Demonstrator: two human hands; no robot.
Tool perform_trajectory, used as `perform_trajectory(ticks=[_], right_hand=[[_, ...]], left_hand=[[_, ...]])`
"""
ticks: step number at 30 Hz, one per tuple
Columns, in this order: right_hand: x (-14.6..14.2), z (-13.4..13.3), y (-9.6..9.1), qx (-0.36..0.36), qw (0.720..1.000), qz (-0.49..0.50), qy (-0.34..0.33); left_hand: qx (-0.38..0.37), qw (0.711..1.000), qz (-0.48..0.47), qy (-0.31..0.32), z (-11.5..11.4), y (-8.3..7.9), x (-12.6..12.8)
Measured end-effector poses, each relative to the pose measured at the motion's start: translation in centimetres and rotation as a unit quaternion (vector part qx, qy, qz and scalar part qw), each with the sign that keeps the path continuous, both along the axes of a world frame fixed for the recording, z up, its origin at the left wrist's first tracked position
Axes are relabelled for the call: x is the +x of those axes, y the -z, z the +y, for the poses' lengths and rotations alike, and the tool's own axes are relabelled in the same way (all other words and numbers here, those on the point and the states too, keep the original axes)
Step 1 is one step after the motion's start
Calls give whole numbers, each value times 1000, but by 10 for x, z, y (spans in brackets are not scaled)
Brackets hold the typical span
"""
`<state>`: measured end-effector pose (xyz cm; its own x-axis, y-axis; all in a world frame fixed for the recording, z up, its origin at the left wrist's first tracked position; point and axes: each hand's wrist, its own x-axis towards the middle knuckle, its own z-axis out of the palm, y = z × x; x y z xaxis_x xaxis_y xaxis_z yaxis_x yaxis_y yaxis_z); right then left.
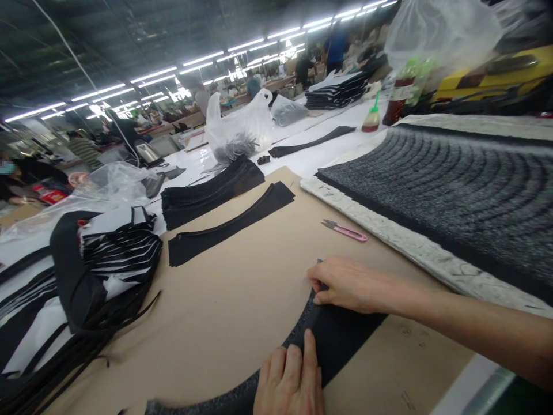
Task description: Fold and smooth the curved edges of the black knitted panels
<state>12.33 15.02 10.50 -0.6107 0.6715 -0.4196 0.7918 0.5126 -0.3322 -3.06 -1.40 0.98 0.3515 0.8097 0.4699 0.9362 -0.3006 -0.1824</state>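
A black fabric piece (349, 334) with a curved edge lies on tan board in front of me. Along that curve runs a speckled dark-grey strip (228, 397). My left hand (289, 377) rests on the piece, fingers stretched out and pressing on the curved band. Farther up the same edge, my right hand (348, 282) pinches the fabric near its far end between thumb and fingers. Pink thread snips (345, 230) lie beyond my right hand. Another curved black piece (233, 225) sits farther off on the board, with a stack of black pieces (211, 193) behind it.
On the right, grey patterned curved strips (449, 184) lie on a whitish padded sheet (371, 213). Bundled black and white pieces (121, 248) and dark straps are at the left. A plastic bag (239, 124) and a green-nozzled bottle (371, 118) stand farther back. Other people are in the background.
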Motion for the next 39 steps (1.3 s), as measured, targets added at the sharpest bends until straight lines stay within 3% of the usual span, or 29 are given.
perform_trajectory(ticks=[11, 16, 21, 24, 29, 34, 39], right_hand=[[19, -10, 35, 133, 985, 97, 51], [19, -11, 38, 92, 982, 133, 96], [24, -4, 36, 41, 976, 183, 110], [25, -1, 37, 43, 973, 196, 114], [26, 1, 42, 47, 967, 228, 104], [28, 3, 47, 54, 964, 241, 99], [29, 4, 48, 46, 961, 250, 107]], left_hand=[[-25, 998, -61, -13, 17, -12, 14], [-53, 995, -84, -27, 27, -2, 30], [33, 993, -89, -66, 29, 18, 40], [39, 997, -42, -48, 29, 25, 44], [80, 993, -42, -70, 30, 29, 47], [76, 997, 15, -29, 27, 26, 38], [100, 994, -5, -51, 29, 35, 43]])
